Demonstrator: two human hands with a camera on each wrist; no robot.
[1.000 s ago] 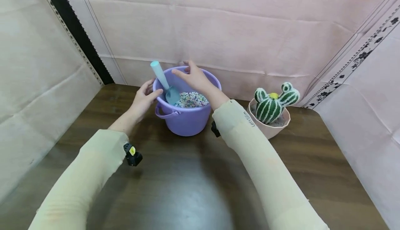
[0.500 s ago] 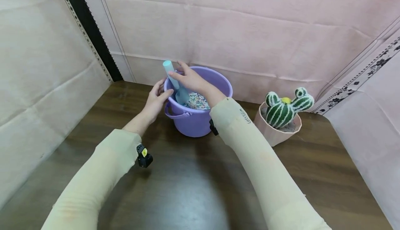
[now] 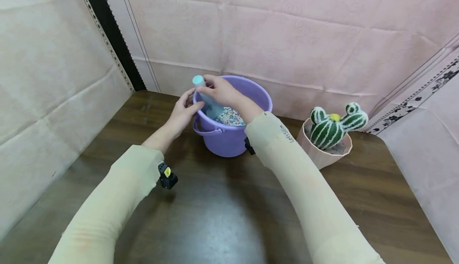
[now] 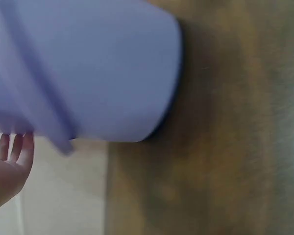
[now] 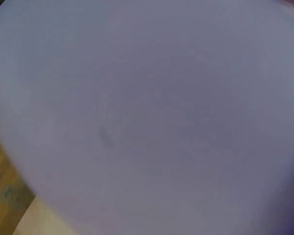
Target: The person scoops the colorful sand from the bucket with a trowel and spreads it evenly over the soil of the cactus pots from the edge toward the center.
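A purple bucket (image 3: 229, 142) stands upright on the brown table, with small multicoloured granules (image 3: 229, 116) inside. My left hand (image 3: 181, 114) is at the bucket's left rim, thumb over the edge and fingers along the outside. In the left wrist view, the fingertips of that hand (image 4: 12, 169) touch the bucket wall (image 4: 112, 68). A light blue toy shovel (image 3: 213, 108) leans in the bucket, its blade low by the granules. Over the bucket, my right hand (image 3: 227, 93) grips the shovel's handle between thumb and fingers. Purple plastic (image 5: 152, 112) fills nearly all the right wrist view.
A knitted cactus (image 3: 328, 133) in a pale pink pot (image 3: 319, 156) stands to the right of the bucket, near my right sleeve. Cloth (image 3: 272, 36) hangs behind and along both sides of the table (image 3: 211, 216). The bucket's handle (image 3: 206, 131) hangs down at its front.
My right hand has moved left across the bucket and closed round the shovel's handle; the shovel's top has sunk slightly. The left hand stays at the rim. The head view has shifted.
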